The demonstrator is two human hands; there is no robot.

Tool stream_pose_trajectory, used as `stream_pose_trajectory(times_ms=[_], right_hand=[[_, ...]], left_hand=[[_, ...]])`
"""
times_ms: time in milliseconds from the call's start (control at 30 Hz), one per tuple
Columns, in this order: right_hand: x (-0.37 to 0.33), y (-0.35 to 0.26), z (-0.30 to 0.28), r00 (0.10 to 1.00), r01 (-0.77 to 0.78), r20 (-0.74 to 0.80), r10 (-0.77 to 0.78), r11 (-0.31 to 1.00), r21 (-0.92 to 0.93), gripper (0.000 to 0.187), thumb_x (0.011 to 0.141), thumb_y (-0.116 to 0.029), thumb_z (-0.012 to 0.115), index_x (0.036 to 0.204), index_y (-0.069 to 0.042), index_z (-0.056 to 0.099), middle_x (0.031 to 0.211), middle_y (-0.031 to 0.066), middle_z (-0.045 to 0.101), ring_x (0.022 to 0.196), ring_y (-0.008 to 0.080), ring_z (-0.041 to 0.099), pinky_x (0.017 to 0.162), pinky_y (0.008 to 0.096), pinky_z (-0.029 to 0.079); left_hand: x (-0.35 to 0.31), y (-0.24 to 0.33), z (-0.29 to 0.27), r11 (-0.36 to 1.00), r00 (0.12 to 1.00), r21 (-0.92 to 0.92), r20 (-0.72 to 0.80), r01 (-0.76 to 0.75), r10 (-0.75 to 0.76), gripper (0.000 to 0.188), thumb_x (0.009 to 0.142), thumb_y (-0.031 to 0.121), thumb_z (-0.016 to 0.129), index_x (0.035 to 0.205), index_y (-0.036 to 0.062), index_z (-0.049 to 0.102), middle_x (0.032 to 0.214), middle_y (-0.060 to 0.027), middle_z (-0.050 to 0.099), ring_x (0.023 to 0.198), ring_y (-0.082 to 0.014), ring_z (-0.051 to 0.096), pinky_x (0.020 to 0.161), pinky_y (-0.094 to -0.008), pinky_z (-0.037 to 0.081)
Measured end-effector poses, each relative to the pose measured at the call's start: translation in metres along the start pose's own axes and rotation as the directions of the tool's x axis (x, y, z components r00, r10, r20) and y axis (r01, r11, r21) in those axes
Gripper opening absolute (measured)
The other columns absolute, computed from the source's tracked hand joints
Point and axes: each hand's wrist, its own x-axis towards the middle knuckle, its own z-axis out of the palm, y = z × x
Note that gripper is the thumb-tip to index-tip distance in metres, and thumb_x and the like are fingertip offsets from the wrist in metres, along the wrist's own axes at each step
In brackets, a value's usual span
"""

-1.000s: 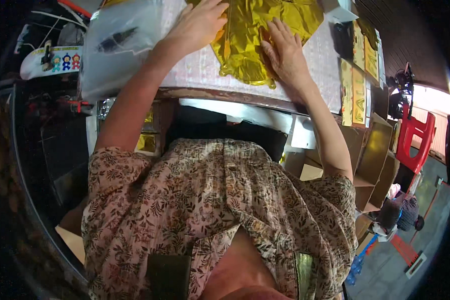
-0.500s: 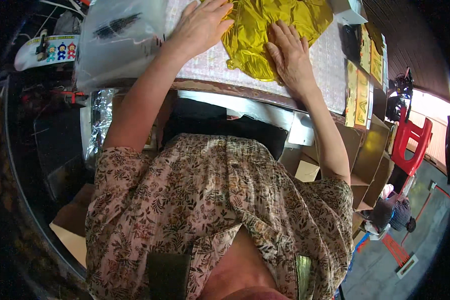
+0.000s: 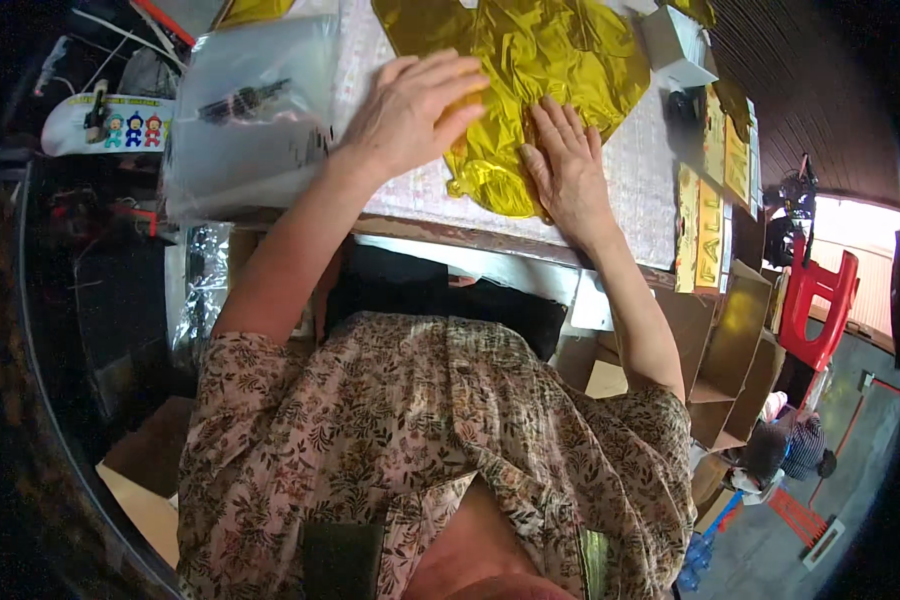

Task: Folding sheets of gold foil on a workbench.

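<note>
A crinkled, shiny gold foil balloon (image 3: pixel 510 185), limp and flat, lies on the pale patterned table cover (image 3: pixel 625 175). My right hand (image 3: pixel 570 180) rests palm down on its right lower part, fingers stretched out and pressing lightly on the foil. Over the balloon's left edge is my left hand (image 3: pixel 410 112), its fingers extended and the thumb apart, holding nothing. Whether the left fingertips touch the foil cannot be told. A small knob-like tab of foil sticks out at the balloon's lower left.
Clear plastic bags (image 3: pixel 250 120) lie stacked at the table's left. A white box (image 3: pixel 678 45) stands at the far right, above yellow printed cartons (image 3: pixel 705 220). Open cardboard boxes (image 3: pixel 740 325) and a red plastic stool (image 3: pixel 820 310) are to the right. Another person (image 3: pixel 795 445) sits farther off.
The view has tilted so that more of the table's far part shows. My left hand has shifted slightly right over the foil. My right hand stays on the balloon.
</note>
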Motion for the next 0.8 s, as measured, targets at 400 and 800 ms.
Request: stream_pose_trajectory(times_ms=[400, 800], right_hand=[[0.002, 0.003, 0.002, 0.998, 0.02, -0.063, -0.02, 1.0, 0.003, 0.052, 0.104, -0.029, 0.057, 0.149, -0.005, 0.049, 0.157, 0.0173, 0.046, 0.144, 0.0388, 0.041, 0.119, 0.0571, 0.028], [0.0, 0.003, 0.006, 0.998, -0.022, -0.058, 0.025, 0.998, 0.063, 0.056, 0.102, -0.033, 0.058, 0.15, -0.006, 0.049, 0.158, 0.0162, 0.044, 0.147, 0.0389, 0.039, 0.12, 0.0589, 0.025]], left_hand=[[0.005, 0.01, -0.005, 0.997, 0.99, -0.062, 0.129, -0.044, 0.052, 0.037, 0.091, 0.025, 0.075, 0.124, 0.0088, 0.069, 0.134, -0.007, 0.066, 0.126, -0.0262, 0.059, 0.107, -0.0443, 0.039], [0.01, 0.016, -0.011, 0.996, 0.983, -0.083, 0.179, -0.037, 0.052, 0.044, 0.085, 0.018, 0.077, 0.126, 0.0096, 0.066, 0.134, -0.0083, 0.064, 0.124, -0.0303, 0.058, 0.106, -0.0453, 0.041]])
